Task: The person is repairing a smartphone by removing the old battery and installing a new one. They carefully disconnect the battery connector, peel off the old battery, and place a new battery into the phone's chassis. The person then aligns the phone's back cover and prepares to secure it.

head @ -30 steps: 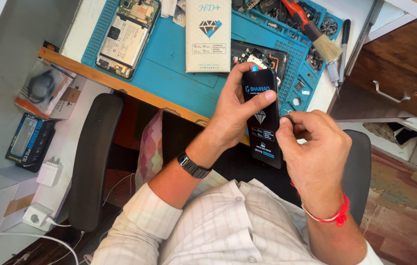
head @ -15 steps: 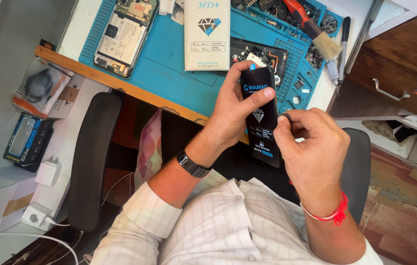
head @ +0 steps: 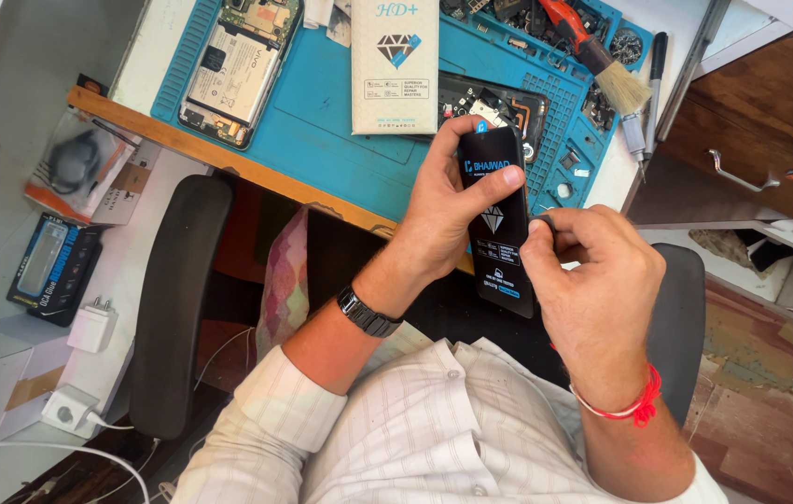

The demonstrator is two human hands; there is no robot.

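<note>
Just above the person's lap, the left hand (head: 452,201) wraps around a black phone-sized panel (head: 499,229) with white printing on its face, thumb across the upper part, fingers behind. The right hand (head: 583,271) is closed at the panel's right edge, fingertips pinching something small and dark there — what exactly, I cannot tell. The panel is held upright, clear of the tabletop (head: 135,65), its top overlapping the near edge of the blue work mat (head: 322,131). On the mat lie an opened phone (head: 233,65) with its insides showing, a pale flat box (head: 395,65) and — further right — a brush (head: 602,61).
</note>
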